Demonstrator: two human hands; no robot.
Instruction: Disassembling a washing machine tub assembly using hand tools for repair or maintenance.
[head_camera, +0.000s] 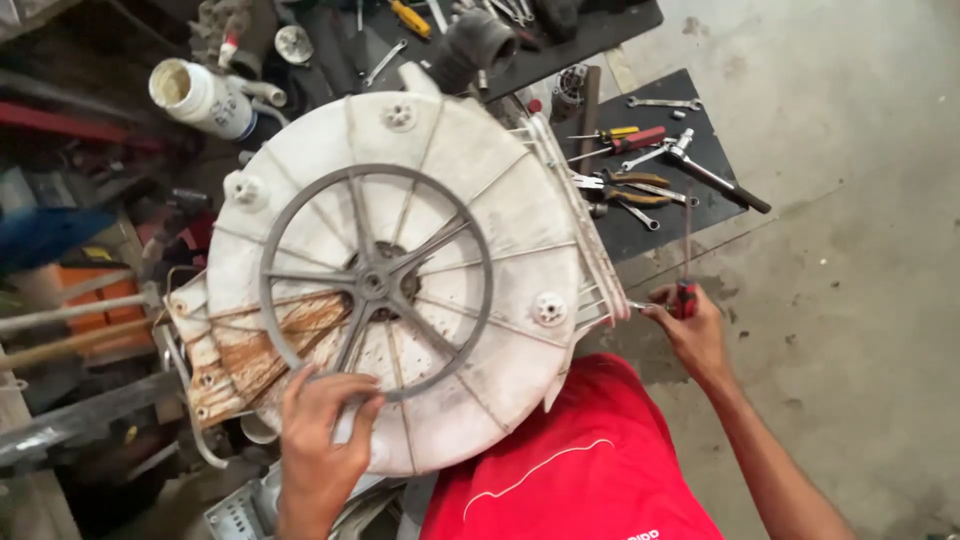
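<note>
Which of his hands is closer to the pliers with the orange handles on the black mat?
Right. The right hand, holding a red screwdriver, is just below the pliers. The left hand rests on the grey pulley wheel, farther away.

The round white plastic tub (400, 270) is looking matt and rust-stained, its grey spoked metal pulley wheel (375, 282) showing dull; the rough grey concrete floor (850, 300) is looking stained, the red cloth shirt (570, 470) smooth

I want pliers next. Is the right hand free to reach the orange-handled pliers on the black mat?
Probably not at once: the right hand grips a red-handled screwdriver. The orange-handled pliers lie uncovered on the black mat.
</note>
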